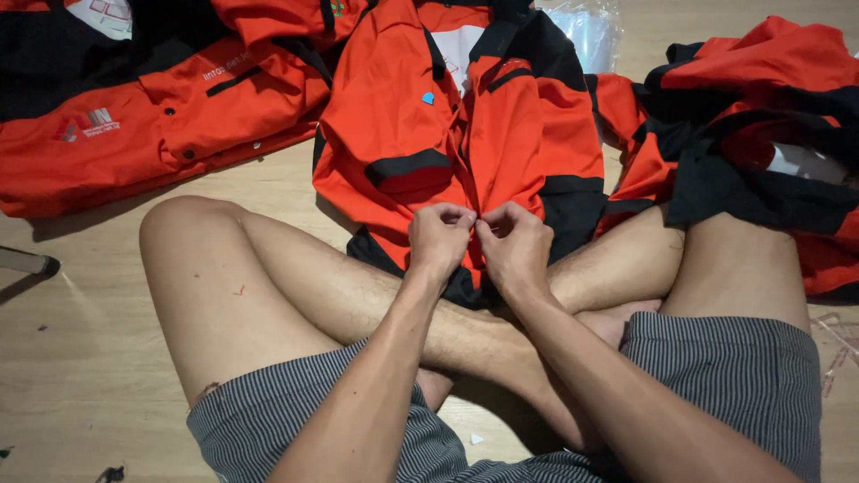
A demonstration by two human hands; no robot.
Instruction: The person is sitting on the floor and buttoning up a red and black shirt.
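Left hand point(438, 240), right hand point(514, 246) touching, both pinching front placket of orange-black work jacket point(447, 134), spread on wooden floor point(80, 340) at 12 o'clock from crossed legs point(358, 295). More jackets point(134, 98) at 10, 2 o'clock.

Warm, dim indoor light, soft shadows on the floor point(80, 358), slightly soft focus.
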